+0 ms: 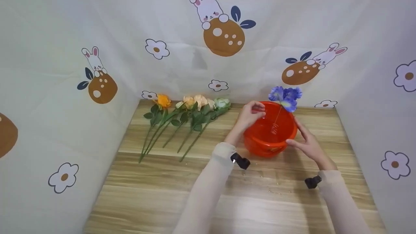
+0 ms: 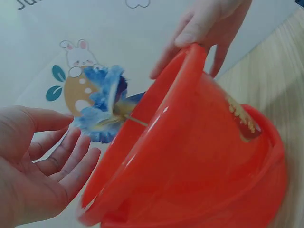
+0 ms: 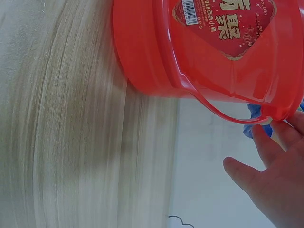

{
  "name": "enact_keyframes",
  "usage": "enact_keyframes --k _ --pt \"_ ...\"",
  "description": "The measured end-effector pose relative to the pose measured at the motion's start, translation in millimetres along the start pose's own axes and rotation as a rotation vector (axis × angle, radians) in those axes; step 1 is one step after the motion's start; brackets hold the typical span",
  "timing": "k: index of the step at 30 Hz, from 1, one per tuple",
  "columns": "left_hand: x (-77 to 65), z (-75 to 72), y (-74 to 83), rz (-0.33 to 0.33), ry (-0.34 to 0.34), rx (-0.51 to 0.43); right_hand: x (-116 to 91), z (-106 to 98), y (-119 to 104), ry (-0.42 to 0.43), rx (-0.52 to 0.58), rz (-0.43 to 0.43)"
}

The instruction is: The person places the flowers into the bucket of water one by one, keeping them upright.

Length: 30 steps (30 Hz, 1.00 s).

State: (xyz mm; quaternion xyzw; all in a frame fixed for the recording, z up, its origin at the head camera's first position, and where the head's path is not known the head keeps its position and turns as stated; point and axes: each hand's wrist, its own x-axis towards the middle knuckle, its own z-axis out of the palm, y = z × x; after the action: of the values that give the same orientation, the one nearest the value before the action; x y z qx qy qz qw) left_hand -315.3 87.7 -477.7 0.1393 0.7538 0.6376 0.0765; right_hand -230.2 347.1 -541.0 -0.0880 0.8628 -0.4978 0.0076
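A red plastic bucket (image 1: pixel 256 146) stands on the wooden table, with a gold-lettered label (image 3: pixel 228 28) and a red handle (image 3: pixel 213 108). One artificial purple-blue flower (image 1: pixel 286 97) leans in it, its thin stem (image 1: pixel 279 115) reaching down inside. My left hand (image 1: pixel 250 113) hovers at the bucket's left rim. Its fingers (image 2: pixel 78 156) are relaxed, and nothing is between them. On the opposite side, my right hand (image 1: pixel 307 143) rests against the rim with spread, fairly straight fingers. Near the handle's joint, its fingertips (image 3: pixel 280 128) touch the bucket.
Left of the bucket, several artificial flowers lie on the table (image 1: pixel 130 188): an orange rose (image 1: pixel 163 100), peach blooms (image 1: pixel 200 100) and a pale green one (image 1: pixel 222 103), stems toward me. Small clear droplets or bits dot the tabletop. Patterned cloth (image 1: pixel 182 71) encloses the back and sides.
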Motion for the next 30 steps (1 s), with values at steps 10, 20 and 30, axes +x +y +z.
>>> enact_keyframes --k 10,20,30 --pt "-4.1 -47.6 -20.1 0.065 0.062 -0.106 -1 1 -1 0.001 0.022 -0.008" --pt "-17.3 -97.3 -59.3 -0.03 0.159 -0.166 -1 1 -1 -0.001 0.02 -0.012" --pt "-43.8 -145.0 -103.3 -0.122 0.244 -0.168 -1 1 -1 0.005 0.041 -0.03"
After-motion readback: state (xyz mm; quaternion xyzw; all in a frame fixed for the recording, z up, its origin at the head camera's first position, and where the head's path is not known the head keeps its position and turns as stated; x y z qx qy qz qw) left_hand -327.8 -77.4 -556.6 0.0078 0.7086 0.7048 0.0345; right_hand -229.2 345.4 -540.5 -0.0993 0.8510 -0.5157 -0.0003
